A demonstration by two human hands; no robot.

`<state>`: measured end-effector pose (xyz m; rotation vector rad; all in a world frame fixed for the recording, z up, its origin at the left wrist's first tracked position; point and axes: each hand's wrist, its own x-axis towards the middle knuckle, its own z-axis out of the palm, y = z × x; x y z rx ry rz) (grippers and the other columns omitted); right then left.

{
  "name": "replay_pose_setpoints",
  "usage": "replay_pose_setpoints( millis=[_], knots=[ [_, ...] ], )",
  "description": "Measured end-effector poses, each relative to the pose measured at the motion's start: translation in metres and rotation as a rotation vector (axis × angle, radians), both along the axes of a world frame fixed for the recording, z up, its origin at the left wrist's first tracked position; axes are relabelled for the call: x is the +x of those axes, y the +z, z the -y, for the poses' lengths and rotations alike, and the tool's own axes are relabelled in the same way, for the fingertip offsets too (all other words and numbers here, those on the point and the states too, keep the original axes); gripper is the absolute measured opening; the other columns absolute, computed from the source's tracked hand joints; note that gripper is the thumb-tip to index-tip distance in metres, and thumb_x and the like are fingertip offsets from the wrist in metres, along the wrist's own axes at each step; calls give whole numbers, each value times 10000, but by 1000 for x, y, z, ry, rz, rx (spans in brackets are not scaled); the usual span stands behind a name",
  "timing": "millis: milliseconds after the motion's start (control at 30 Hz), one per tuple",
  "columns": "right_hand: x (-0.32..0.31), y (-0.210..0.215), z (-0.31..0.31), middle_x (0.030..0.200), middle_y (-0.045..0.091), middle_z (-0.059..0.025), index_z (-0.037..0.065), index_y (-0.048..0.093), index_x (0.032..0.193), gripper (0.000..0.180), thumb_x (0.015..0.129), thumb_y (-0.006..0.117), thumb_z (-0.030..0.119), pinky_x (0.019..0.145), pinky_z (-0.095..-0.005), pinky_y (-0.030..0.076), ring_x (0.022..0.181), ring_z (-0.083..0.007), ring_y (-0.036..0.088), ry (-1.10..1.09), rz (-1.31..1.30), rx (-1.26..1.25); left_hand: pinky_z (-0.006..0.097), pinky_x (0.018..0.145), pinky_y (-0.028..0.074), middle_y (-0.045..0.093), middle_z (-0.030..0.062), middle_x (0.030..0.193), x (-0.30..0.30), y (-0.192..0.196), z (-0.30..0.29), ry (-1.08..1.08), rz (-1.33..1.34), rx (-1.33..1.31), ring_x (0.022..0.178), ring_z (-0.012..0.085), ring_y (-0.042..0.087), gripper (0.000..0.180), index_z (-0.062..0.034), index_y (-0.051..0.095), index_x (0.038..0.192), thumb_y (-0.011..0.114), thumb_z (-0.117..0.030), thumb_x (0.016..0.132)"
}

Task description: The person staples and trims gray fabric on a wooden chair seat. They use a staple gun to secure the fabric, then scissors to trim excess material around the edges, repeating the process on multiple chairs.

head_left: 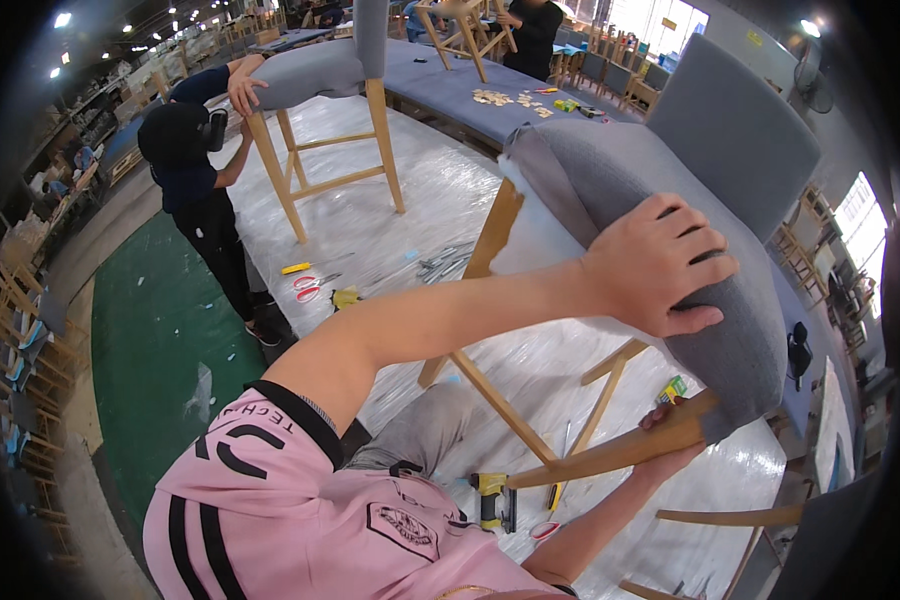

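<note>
A grey upholstered chair (610,170) with light wooden legs lies tilted in front of me on a table covered in plastic film (420,210). My left hand (660,265) grips the padded edge of its grey seat from above, fingers curled over the fabric. My right hand (670,450) is closed around one wooden leg (610,455) below the seat, mostly hidden behind it. The grey backrest (735,125) points up and to the right.
A yellow and black staple gun (490,500) lies near my lap. Red scissors (305,288) and small tools lie on the film. A person in dark clothes (190,170) holds a second grey chair (320,70) at the left. Another person (532,30) stands at the back.
</note>
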<state>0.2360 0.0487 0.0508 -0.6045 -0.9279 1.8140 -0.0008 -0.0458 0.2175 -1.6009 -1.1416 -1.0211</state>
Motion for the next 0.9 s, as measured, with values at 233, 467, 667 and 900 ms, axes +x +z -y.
replay_pose_setpoints(
  millis=[233, 467, 667, 900],
  knots=[
    [-34, -61, 77, 968, 654, -134, 5, 572, 1249, 608, 1015, 380, 533, 766, -313, 520, 831, -204, 629, 53, -177, 312, 407, 980, 436, 727, -24, 1091, -38, 4, 11, -271, 2, -53, 1028, 197, 652, 250, -202, 744, 1030, 696, -396, 881],
    [102, -151, -46, 1479, 514, -156, -6, 452, 1495, 576, 1039, 421, 344, 1138, -407, 380, 1351, -261, 500, -181, 598, 290, 374, 950, 463, 758, -39, 866, -36, -6, 15, -475, 232, 17, 901, 179, 689, 152, -158, 739, 765, 628, -177, 866],
    [167, 20, -183, 1619, 346, -222, -10, 250, 1582, 773, 1082, 322, 575, 1254, -499, 208, 1520, -340, 307, -592, 124, 536, 377, 950, 479, 762, -37, 874, -11, -13, 30, -509, 203, 49, 912, 157, 694, 144, -142, 740, 762, 614, -132, 831],
    [72, 124, -165, 1595, 377, -180, 81, 320, 1585, 663, 1072, 383, 497, 1183, -551, 385, 1421, -390, 420, -632, 55, 366, 407, 984, 475, 767, -30, 907, -11, -31, 67, -504, 220, 14, 939, 155, 697, 152, -147, 738, 769, 607, -106, 833]
  ],
)
